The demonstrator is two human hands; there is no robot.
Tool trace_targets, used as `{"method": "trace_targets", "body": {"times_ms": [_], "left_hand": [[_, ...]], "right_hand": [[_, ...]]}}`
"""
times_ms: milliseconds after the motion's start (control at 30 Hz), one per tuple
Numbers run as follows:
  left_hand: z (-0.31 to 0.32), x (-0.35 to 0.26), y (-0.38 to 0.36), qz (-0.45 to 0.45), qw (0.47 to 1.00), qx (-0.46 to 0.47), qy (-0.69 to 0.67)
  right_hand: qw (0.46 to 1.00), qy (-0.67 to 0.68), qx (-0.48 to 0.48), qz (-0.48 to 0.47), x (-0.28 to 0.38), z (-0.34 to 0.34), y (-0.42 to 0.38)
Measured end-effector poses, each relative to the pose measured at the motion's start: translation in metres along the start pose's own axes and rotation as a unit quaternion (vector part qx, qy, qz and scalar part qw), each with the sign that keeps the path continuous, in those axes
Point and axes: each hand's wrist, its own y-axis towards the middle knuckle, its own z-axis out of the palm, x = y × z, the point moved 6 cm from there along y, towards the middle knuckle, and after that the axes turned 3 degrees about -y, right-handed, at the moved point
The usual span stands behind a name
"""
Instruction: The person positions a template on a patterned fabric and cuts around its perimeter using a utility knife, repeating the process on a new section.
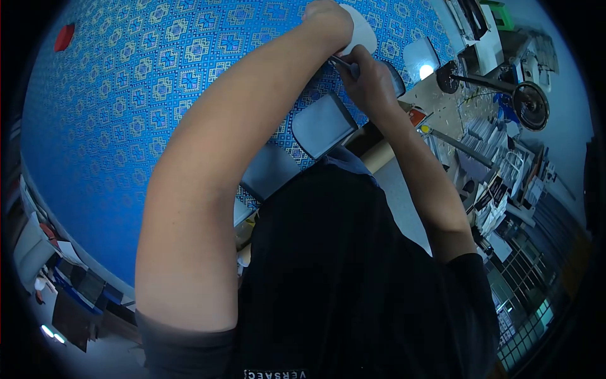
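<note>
My left hand [331, 24] is at the top of the view, bent at the wrist and lying against a white flat piece with a rounded edge [362, 33]. Its fingers are hidden from me. Just below it, my right hand [372, 82] is closed around a slim dark tool [344, 64]; its exact kind does not show. Both hands are over a blue patterned cloth [189, 79]. Near my right hand lies a grey flat piece with rounded corners [323, 123]. Another grey piece [273, 169] lies closer to my body, partly behind my left arm.
A red object [64, 38] sits on the cloth at the far left. One more grey piece [419, 58] lies by the right edge, where a light glares. Beyond are a stand with a round disc [530, 105] and stacked papers [489, 142].
</note>
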Motion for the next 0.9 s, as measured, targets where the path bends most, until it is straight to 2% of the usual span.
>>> {"method": "trace_targets", "body": {"times_ms": [333, 500, 633, 833, 900], "left_hand": [[-0.005, 0.024, 0.003, 0.013, 1.000, 0.014, -0.003], [-0.006, 0.030, 0.004, 0.018, 1.000, 0.023, 0.003], [-0.007, 0.035, 0.005, 0.018, 0.999, 0.027, 0.003], [-0.015, 0.042, 0.009, 0.015, 1.000, 0.023, -0.001], [-0.017, 0.042, 0.008, 0.013, 1.000, 0.021, -0.005]], "right_hand": [[0.999, -0.008, 0.031, 0.017, 0.007, 0.003, 0.020], [0.995, 0.014, -0.050, -0.084, 0.022, 0.014, 0.058], [0.994, 0.000, -0.067, -0.090, 0.022, 0.017, 0.064], [0.990, 0.049, -0.096, -0.089, 0.016, 0.025, 0.059], [0.983, 0.073, -0.137, -0.102, 0.014, 0.026, 0.053]]}}
